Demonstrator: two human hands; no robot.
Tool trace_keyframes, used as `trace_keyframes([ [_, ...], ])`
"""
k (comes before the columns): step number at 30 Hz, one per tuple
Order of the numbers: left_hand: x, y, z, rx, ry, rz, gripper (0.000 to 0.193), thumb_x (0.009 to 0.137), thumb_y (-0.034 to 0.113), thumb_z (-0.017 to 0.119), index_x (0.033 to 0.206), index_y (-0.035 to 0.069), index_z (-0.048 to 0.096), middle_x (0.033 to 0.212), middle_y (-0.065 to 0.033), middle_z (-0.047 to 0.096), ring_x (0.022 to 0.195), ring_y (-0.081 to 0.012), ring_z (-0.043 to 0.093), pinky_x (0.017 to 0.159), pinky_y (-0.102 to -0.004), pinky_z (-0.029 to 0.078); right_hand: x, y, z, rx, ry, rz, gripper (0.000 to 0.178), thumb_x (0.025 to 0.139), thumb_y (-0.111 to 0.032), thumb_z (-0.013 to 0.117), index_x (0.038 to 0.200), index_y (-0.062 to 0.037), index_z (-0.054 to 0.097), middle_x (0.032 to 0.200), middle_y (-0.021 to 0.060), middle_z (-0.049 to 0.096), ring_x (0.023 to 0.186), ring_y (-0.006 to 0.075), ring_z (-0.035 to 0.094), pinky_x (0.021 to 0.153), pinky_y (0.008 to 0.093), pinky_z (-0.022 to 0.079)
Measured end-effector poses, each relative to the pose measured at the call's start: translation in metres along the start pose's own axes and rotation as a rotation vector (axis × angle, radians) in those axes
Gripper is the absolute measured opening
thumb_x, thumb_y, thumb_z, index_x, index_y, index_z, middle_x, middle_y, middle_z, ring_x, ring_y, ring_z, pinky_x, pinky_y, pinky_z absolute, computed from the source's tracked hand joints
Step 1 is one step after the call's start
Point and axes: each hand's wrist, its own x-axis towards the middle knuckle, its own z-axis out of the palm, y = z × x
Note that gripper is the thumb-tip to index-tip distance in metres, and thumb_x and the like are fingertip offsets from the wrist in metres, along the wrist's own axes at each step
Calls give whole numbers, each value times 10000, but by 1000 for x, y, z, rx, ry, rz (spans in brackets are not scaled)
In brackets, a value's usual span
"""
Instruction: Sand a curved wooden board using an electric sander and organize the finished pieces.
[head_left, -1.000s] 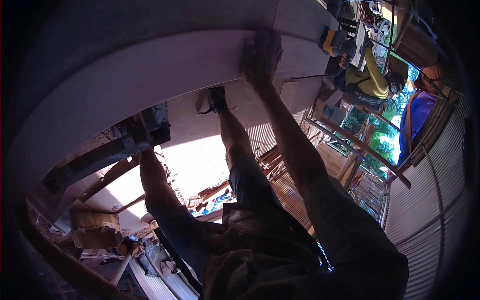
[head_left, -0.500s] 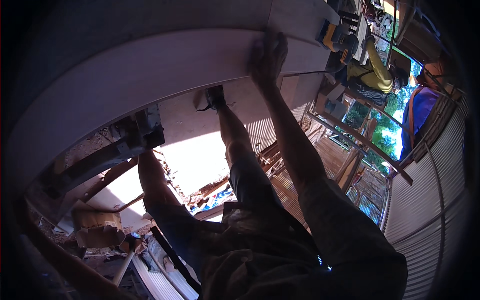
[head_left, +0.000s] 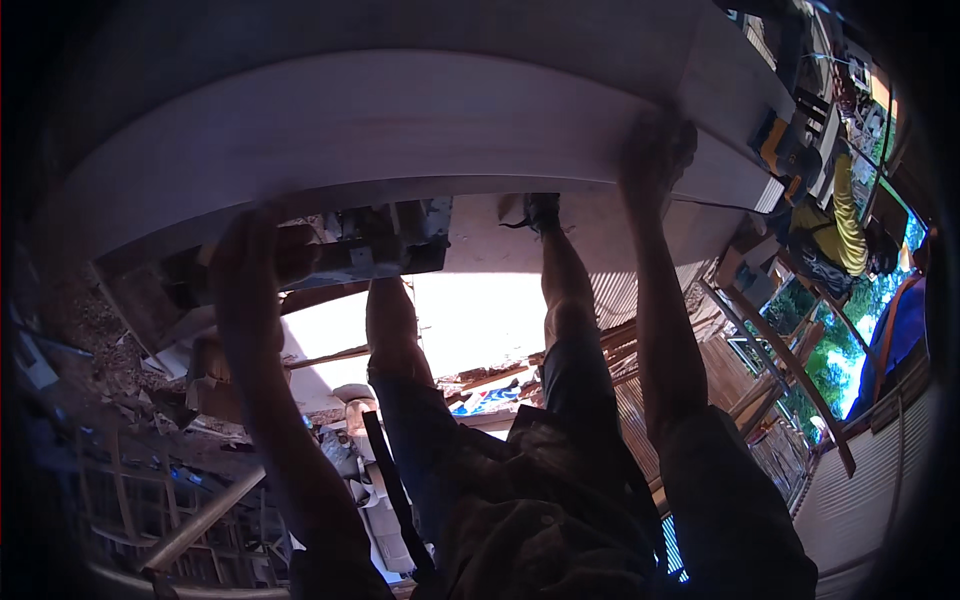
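Two hands grip a long pale board's (head_left: 400, 120) near edge: the right hand (head_left: 655, 150) as before, while the left hand (head_left: 245, 260) has newly risen into view. Board spans overhead, above the legs.

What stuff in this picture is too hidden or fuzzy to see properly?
- Left hand, head view: motion-blurred and in shadow against the big pale board; its grip cannot be told.
- Right hand, head view: blurred fingers at the board's edge.
- The board's ends: lost in the dark fisheye rim.
- Grey machine: partly covered by the board.
- Person in a yellow sleeve: small and bent near the rim.
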Motion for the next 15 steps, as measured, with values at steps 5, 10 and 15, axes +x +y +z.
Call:
trace_keyframes([
  [5,-19,-8,98,853,229,1047,503,821,222,611,1285,121,447,1334,-228,366,1232,-429,347,973,-558,312,-1,-61,17,-36,121,19,508,920,-447,336,1307,-136,441,1274,182,430,1207,354,364,971,487,314],
  [10,43,-41,125,914,112,1226,540,829,359,571,1328,217,419,1431,-170,263,1317,-395,232,1034,-572,217,-3,-41,27,-110,22,109,638,897,-605,202,1350,-196,390,1335,155,367,1219,348,345,956,558,292],
  [15,67,-24,34,1027,185,1268,533,849,460,506,1330,250,416,1442,-113,271,1319,-372,243,1030,-569,209,-1,-27,27,-162,46,38,688,883,-648,146,1354,-204,380,1324,139,390,1226,358,333,951,581,286],
])
